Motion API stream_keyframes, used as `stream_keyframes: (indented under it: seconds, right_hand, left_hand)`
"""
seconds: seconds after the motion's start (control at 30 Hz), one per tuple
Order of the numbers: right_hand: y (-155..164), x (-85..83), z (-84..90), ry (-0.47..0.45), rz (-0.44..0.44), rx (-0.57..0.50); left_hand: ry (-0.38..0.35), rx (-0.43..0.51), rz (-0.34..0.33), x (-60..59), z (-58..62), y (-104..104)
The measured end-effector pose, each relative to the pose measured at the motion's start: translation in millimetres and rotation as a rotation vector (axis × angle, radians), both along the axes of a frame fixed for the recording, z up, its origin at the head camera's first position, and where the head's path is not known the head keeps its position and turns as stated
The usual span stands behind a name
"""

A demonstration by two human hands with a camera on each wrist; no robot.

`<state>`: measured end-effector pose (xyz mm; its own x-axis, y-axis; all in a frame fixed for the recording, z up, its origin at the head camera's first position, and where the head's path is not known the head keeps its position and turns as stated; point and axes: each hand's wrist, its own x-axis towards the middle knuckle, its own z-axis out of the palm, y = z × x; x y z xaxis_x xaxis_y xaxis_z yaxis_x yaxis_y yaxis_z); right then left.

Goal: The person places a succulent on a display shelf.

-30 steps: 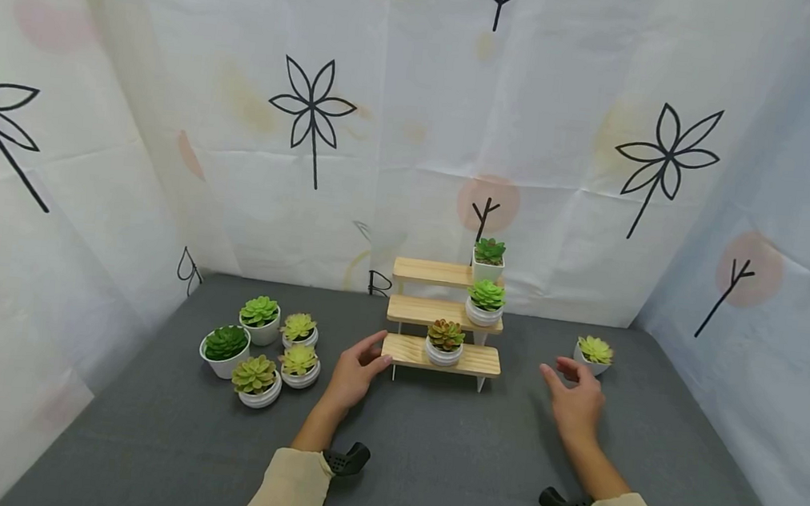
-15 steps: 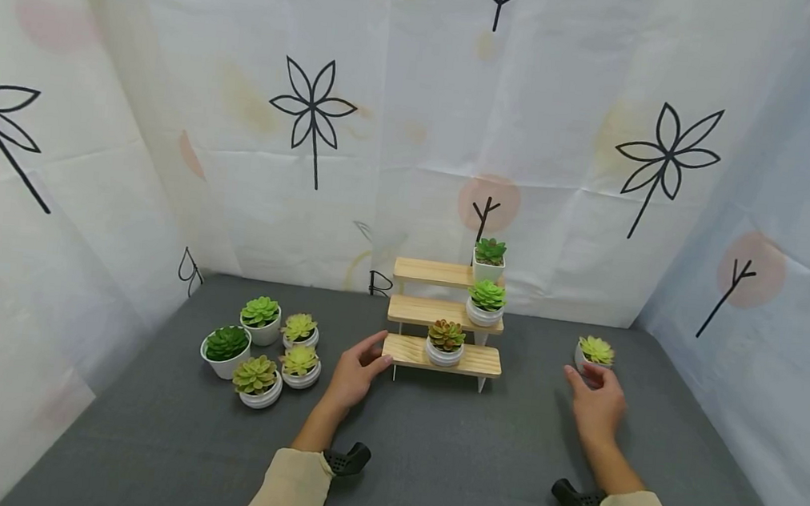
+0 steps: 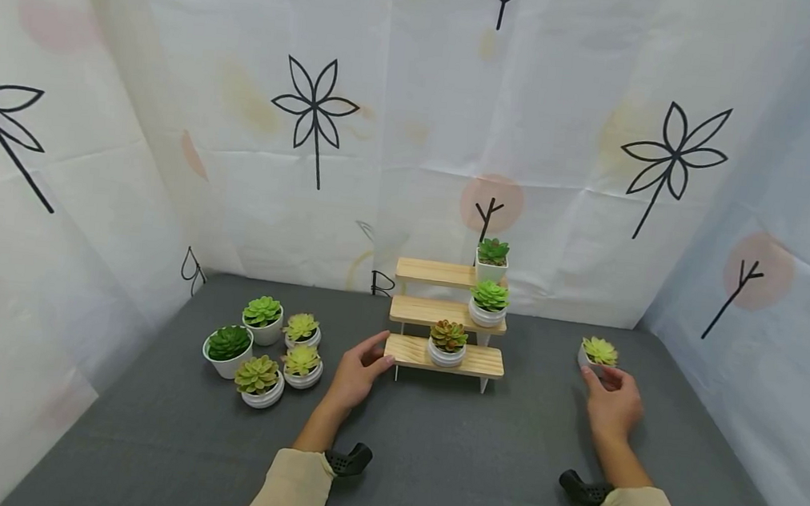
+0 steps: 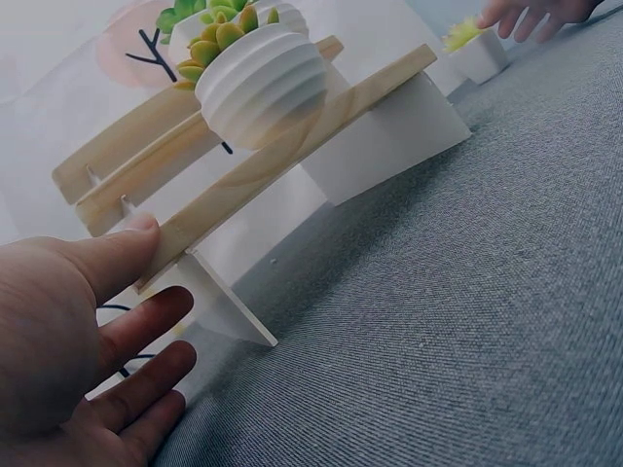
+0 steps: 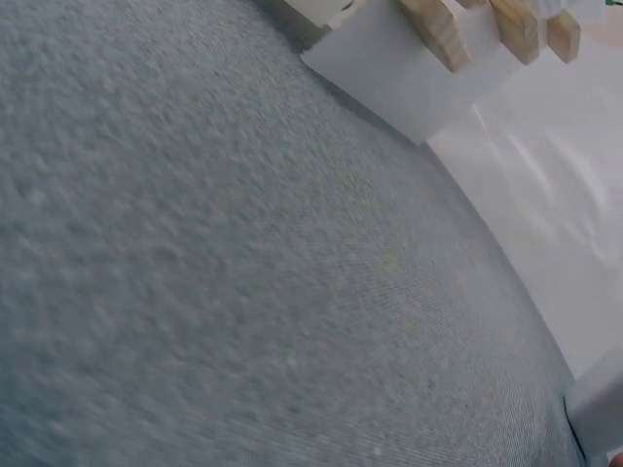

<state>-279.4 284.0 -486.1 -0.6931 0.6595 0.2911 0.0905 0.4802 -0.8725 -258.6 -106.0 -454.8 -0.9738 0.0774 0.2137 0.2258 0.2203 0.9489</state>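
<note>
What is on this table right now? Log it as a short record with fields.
left hand: left hand with thumb on the left end of the wooden stand's bottom step, fingers relaxed
right hand: right hand reaching the lone yellow-green succulent pot; its grip is not clear
on the stand: three succulent pots, one per step
left cluster: five succulent pots
surface: grey cloth table
backdrop: white sheet with drawn flowers

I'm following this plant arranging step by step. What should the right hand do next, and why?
Probably curl the fingers round the lone succulent pot and lift it. The right hand is at that pot with nothing visibly gripped, while the left hand rests on the wooden stand, whose steps have free space.
</note>
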Motion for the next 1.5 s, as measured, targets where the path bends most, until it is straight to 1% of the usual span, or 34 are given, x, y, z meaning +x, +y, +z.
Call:
stream_keyframes:
  seconds: [0.2,0.57,0.8,0.97,1.3,1.5]
  right_hand:
    - [3.0,-4.1,1.0,-0.001,-0.023,-0.033]
    - [7.2,-14.9,0.8,-0.008,-0.057,-0.106]
    - [15.5,-19.5,1.0,-0.053,-0.047,-0.137]
    - [19.2,-22.5,1.4,-0.092,-0.013,-0.125]
    - [20.1,-21.2,1.7,-0.085,-0.005,-0.096]
    - [22.0,-20.0,0.2,-0.107,0.034,-0.058]
  left_hand:
    - [0.003,-0.004,0.005,-0.4,-0.2,-1.0]
    - [0.012,0.017,-0.016,-1.6,-2.5,-0.9]
    - [0.012,0.021,-0.022,-1.6,-3.0,-0.7]
    - [0.016,0.013,-0.021,-2.6,-4.2,-1.4]
    - [0.009,0.008,-0.024,-2.1,-4.3,-0.3]
    - [0.008,0.008,-0.016,-0.8,-2.1,-0.7]
